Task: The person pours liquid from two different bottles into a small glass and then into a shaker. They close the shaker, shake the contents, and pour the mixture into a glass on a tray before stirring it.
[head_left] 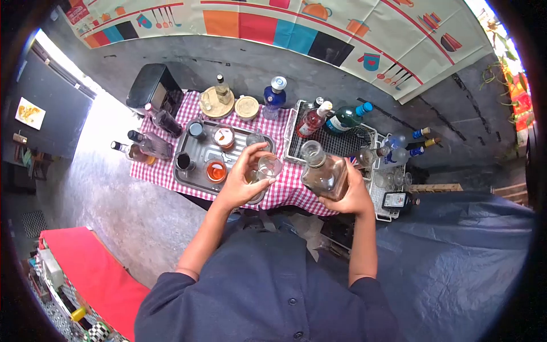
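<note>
1. The left hand (pixel 244 178) has its fingers curved around a clear glass (pixel 270 165), thumb on the near side; it is held up above the near right corner of the grey tray (pixel 206 149), perhaps to keep the rim in plain sight.
2. The right hand (pixel 353 191) has its fingers grasping the body of a square bottle (pixel 325 176); the neck is left uncovered and lies on the far side, away from the person; the broad, flat-sided body probably gives a firmer hold than the neck would; bottle and glass are near each other but apart.
3. The tray's raised edge likely helps keep the amber cup (pixel 216 170) and its neighbours together; the wire basket (pixel 292 134) probably steadies the bottles standing in it, among them a blue-capped bottle (pixel 345 118).
4. A strip of checked cloth (pixel 289 191) shows between tray and basket, giving some room below the hands; the desk's near edge runs close to the person; the basket limits movement to the right, while the wall (pixel 239 62) bounds the far side.
</note>
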A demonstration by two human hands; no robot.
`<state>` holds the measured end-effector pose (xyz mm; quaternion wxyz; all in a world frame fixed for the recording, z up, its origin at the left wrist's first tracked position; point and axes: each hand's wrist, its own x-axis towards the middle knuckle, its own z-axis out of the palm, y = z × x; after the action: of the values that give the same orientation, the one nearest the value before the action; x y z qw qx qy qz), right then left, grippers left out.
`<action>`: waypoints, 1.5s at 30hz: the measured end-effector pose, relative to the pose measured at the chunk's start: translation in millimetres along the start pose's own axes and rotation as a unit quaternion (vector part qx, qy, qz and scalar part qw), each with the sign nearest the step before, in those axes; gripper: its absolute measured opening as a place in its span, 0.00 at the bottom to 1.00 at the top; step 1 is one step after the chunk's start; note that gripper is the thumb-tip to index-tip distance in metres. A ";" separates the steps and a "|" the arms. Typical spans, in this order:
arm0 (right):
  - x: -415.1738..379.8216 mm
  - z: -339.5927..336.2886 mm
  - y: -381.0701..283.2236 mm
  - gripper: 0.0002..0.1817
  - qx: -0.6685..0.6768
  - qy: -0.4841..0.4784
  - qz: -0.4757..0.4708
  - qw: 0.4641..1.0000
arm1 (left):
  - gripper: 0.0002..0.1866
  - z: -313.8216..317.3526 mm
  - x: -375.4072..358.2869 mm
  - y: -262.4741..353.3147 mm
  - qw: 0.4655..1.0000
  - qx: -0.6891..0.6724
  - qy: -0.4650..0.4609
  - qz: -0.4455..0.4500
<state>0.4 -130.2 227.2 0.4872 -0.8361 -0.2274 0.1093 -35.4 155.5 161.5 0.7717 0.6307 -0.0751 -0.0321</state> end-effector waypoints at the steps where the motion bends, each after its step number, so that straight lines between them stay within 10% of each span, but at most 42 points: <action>1: 1.3 0.7 -6.2 0.44 -0.048 0.001 -0.002 0.999 | 0.42 -3.0 -1.5 5.4 1.000 0.002 -0.003 -0.004; 45: 21.1 40.7 -111.5 0.38 -0.324 -0.170 -0.014 0.930 | 0.31 -77.5 -48.9 60.1 0.964 0.205 -0.071 0.152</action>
<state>-28.1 -41.8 304.0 0.1453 -0.9140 -0.3416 0.1636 -74.2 249.8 201.6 0.6144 0.7526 -0.2299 0.0568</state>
